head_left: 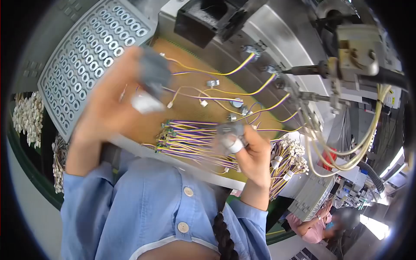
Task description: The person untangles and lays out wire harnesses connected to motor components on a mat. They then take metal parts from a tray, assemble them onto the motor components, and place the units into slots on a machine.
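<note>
My left hand [110, 95] is smeared by motion over the left side of the brown work surface [195, 112], beside the grey tray. Grey and white coverings show on its fingers; whether it holds anything is unclear. My right hand [255, 158] has its fingers bent together at the right end of a row of yellow and purple wires [190, 141]. White wrapping is on its thumb, grey on a finger. What it grips, if anything, is hidden. Between and beyond the hands lie loose wires with white connectors [203, 103] and a small metal part [212, 83].
A grey tray [54, 78] of ring-shaped parts stands at upper left. Machine fixtures [331, 69] and cables [368, 147] rise at right. Wire bundles [288, 160] lie right of my right hand; white connectors [28, 117] hang far left. Another person [312, 227] is at lower right.
</note>
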A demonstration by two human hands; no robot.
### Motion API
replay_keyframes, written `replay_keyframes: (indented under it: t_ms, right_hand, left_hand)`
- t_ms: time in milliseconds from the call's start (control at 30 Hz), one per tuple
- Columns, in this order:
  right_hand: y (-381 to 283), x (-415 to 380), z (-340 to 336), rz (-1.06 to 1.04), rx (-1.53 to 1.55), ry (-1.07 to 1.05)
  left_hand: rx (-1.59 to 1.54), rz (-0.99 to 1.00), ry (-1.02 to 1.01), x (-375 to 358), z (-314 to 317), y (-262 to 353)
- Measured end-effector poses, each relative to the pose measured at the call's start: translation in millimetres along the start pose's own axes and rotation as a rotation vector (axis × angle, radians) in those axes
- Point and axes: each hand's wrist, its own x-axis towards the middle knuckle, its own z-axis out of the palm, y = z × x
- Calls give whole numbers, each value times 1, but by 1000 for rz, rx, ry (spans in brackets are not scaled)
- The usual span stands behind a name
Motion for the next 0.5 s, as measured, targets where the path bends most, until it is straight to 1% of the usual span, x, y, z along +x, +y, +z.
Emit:
replay_keyframes:
  t_ms: [33,67,100,133,167,200,233,267,300,367,400,467,500]
  right_hand:
    - [-3,-1,-1,-12,-8,13]
    - [-8,-3,-4,70,68,3]
    - [-11,-6,-6,155,148,-8]
    - [-13,-10,-8,33,107,13]
    - [-13,-12,-11,38,110,28]
    - [-11,-12,-13,-71,100,44]
    - [-9,-13,-16,-182,90,57]
    - [-4,-17,-19,-150,176,30]
    - [-2,-19,-21,-156,184,32]
    - [0,-22,-25,-151,170,2]
    - [1,-23,-26,-156,179,3]
    - [1,-24,-29,-123,56,28]
    - [0,-23,-32,-124,61,31]
  left_hand:
    - [28,13,-10,0,26,3]
    - [59,-1,-150,-1,41,3]
    - [-129,-105,-142,-1,57,11]
    - [-174,-119,-104,3,70,18]
    - [-223,-140,-68,5,80,23]
    - [-228,-138,-81,4,88,25]
    - [-396,-274,-65,3,95,27]
    - [-559,-412,-45,3,99,28]
    - [-550,-412,-49,5,99,29]
    - [-282,-192,-134,12,94,33]
    - [-274,-193,-138,13,96,34]
    - [-160,-143,-68,12,101,35]
    - [-157,-143,-72,13,101,35]
